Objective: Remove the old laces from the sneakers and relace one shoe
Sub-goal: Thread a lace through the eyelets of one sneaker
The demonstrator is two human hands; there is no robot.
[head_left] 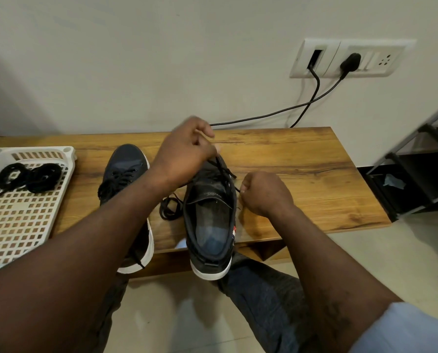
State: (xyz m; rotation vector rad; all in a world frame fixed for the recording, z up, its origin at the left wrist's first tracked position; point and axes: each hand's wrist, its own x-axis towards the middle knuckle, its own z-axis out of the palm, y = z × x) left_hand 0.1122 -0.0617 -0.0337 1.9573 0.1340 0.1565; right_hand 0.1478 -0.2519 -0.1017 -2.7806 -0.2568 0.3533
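The work looks to be in its middle stretch, with neither shoe finished. In the centre of the frame the centre sneaker (210,225) lies toe away on the wooden table (302,174), heel hanging over the near edge, its tongue open and only the eyelets near the toe carrying a black lace (223,171). The left hand (187,154), just above the toe, has fingers and thumb pinched together on that lace, drawn up from the eyelets. The right hand (263,192), just right of the shoe, is curled closed and seems to nip the other strand. Slack lace lies in a loose coil (170,207) between the shoes. Whether this lace is coming out or going in cannot be told from here. The second sneaker (125,169), left of centre, appears to have its lace in. At the left edge a white basket (34,150) holds two black lace bundles (27,175); old or new is unclear
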